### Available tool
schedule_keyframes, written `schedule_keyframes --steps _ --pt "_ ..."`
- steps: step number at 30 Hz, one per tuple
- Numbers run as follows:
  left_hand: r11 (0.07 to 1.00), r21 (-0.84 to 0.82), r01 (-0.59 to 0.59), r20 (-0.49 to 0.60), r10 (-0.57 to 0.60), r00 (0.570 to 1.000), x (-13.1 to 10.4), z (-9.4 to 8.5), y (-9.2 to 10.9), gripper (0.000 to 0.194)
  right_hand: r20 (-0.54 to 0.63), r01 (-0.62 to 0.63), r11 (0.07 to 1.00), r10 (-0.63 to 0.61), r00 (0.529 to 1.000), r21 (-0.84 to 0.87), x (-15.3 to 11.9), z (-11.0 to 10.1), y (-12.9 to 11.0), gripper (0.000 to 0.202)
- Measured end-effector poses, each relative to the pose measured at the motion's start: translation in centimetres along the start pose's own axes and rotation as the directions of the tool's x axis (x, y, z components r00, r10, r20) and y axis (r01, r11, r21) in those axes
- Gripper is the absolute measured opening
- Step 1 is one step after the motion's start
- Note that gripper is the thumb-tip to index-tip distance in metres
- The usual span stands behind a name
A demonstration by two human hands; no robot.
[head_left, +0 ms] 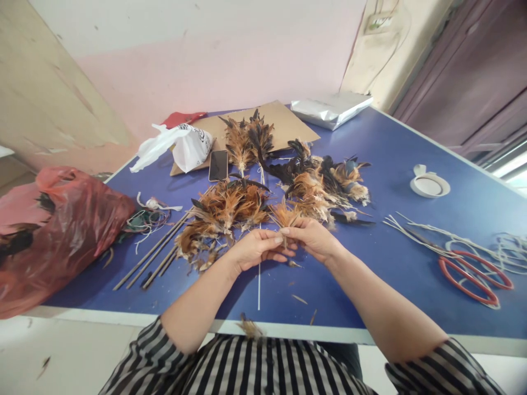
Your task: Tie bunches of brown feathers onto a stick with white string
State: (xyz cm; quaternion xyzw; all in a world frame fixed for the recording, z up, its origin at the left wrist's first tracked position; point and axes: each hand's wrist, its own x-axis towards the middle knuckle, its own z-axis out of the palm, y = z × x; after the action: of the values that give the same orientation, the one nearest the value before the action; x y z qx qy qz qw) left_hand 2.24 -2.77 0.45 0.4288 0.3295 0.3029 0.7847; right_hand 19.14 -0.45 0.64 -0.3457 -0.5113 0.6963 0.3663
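Orange-brown feather tuft (285, 215) is sitting pinched between both hands, just above the middle of the blue counter (395, 159). Left hand (257, 248) is closing thumb and forefinger on the tuft's base; right hand (312, 237) is doing the same from the other side, fingertips of the two hands touching. Both hands are narrow, gripping the quill ends.

Tuft's long axis is running near-to-far across the counter: quill ends pointing back at the person, feather tips fanning away toward the wall. Slight splay left and right at the tips.

Relative to the tuft:
- thin white stick (259, 274) is lying just left and below it, passing under the left hand, its long axis also near-to-far.
- finished feather bundles (224, 211) are lying just left; a bigger loose feather pile (325, 184) is lying just beyond and right.
- dark rods (152, 255) are lying further left, angled diagonally.
- phone (218, 165) is lying beyond and left, beside a white plastic bag (181, 145) on cardboard (284, 123).
- red bag (57, 230) is sitting at the far left counter edge.
- red-handled scissors (473, 271) and white cord (436, 233) are lying well to the right; tape roll (429, 185) is lying right and beyond.
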Motion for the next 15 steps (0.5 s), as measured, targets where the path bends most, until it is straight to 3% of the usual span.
schedule_keyframes --steps 4,9,12,15 --pt "0.992 0.104 -0.072 -0.134 0.085 0.987 0.1 0.3 0.0 0.032 -0.098 0.049 0.997 -0.054 0.994 -0.058 0.1 0.0 -0.2 0.023" --pt "0.946 0.290 -0.145 -0.273 0.227 0.935 0.4 0.5 -0.4 0.033 -0.207 0.077 0.984 -0.110 0.972 -0.160 0.1 0.9 0.2 0.023" --pt "0.933 0.317 -0.169 -0.293 0.266 0.918 0.5 0.6 -0.6 0.028 -0.254 0.090 0.977 -0.138 0.957 -0.193 0.1 1.5 0.6 0.023" --pt "0.958 0.236 -0.164 -0.277 0.228 0.934 0.6 0.3 -0.8 0.025 -0.210 0.108 0.972 -0.153 0.966 -0.210 0.2 1.5 0.7 0.023"
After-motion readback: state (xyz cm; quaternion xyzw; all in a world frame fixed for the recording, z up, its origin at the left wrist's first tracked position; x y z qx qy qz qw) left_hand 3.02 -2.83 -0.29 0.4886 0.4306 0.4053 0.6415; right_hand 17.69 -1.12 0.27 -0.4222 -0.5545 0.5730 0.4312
